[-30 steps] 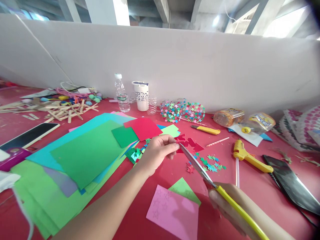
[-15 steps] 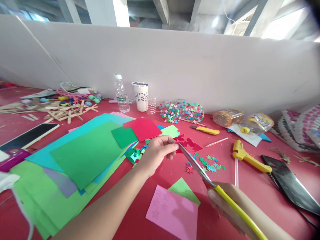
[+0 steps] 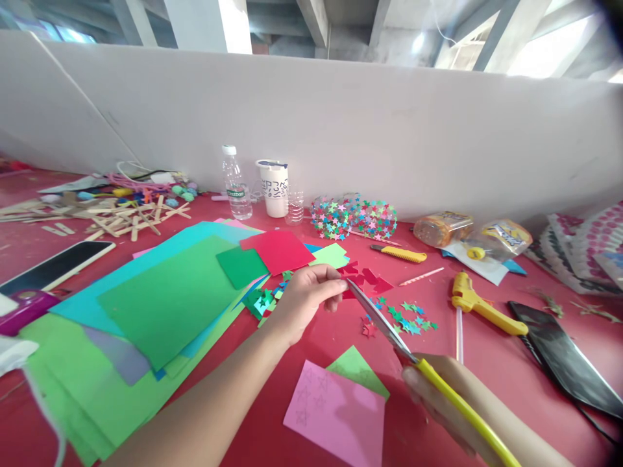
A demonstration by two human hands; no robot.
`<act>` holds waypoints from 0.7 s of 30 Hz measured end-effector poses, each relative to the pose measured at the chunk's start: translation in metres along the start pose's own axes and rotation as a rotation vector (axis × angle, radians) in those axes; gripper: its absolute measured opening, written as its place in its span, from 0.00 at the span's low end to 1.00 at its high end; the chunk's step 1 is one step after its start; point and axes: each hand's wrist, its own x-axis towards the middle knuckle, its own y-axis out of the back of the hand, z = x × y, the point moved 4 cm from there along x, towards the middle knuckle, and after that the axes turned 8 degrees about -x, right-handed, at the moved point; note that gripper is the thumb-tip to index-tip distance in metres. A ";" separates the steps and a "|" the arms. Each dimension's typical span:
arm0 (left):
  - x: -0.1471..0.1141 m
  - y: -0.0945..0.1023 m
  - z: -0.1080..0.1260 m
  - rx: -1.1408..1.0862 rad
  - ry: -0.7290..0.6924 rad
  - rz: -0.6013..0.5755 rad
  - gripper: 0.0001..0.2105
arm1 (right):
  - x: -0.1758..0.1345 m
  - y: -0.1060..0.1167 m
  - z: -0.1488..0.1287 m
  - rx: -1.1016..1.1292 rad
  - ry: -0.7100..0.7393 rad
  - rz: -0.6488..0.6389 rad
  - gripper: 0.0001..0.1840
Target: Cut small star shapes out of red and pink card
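Observation:
My right hand (image 3: 440, 389) is closed around the yellow handle of a pair of scissors (image 3: 384, 324). The blades point up and left, and their tips reach the fingertips of my left hand (image 3: 311, 298). That hand is closed in a pinch; whatever is between the fingers is too small to make out. Red paper scraps (image 3: 372, 282) lie just behind the blades, and small cut paper stars (image 3: 411, 319) are scattered to their right. Below the hands, a pink paper square (image 3: 341, 415) with pencilled stars overlaps a green square (image 3: 360, 373).
Coloured paper sheets (image 3: 170, 298) are stacked on the left. Along the back stand a water bottle (image 3: 237, 188), a white cup (image 3: 274, 188) and a star-covered clear form (image 3: 353, 217). A yellow cutter (image 3: 399, 253), a glue gun (image 3: 484, 308) and a dark phone-like slab (image 3: 569, 357) lie right.

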 end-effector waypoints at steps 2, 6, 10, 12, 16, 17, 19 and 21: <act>0.000 0.001 -0.001 0.001 -0.002 -0.002 0.07 | 0.001 -0.001 0.000 0.003 0.009 -0.007 0.31; -0.001 0.001 -0.002 0.011 -0.004 0.002 0.07 | 0.001 -0.001 0.000 0.005 0.018 0.001 0.32; -0.002 0.001 0.001 0.037 -0.022 0.007 0.06 | -0.004 0.001 -0.005 0.049 0.009 0.005 0.33; -0.002 0.001 0.003 0.069 -0.047 0.016 0.06 | -0.007 0.001 -0.007 0.105 -0.002 -0.011 0.34; -0.003 0.000 0.005 0.101 -0.103 0.045 0.06 | -0.007 -0.002 -0.002 0.174 -0.022 -0.036 0.35; -0.003 -0.001 0.005 0.099 -0.111 0.042 0.06 | -0.007 -0.003 0.000 0.188 -0.027 -0.042 0.35; -0.004 -0.002 0.005 0.087 -0.120 0.029 0.06 | -0.005 -0.005 0.004 0.226 -0.024 -0.056 0.37; -0.004 -0.003 0.004 0.067 -0.127 0.020 0.06 | -0.005 -0.007 0.007 0.264 -0.022 -0.058 0.39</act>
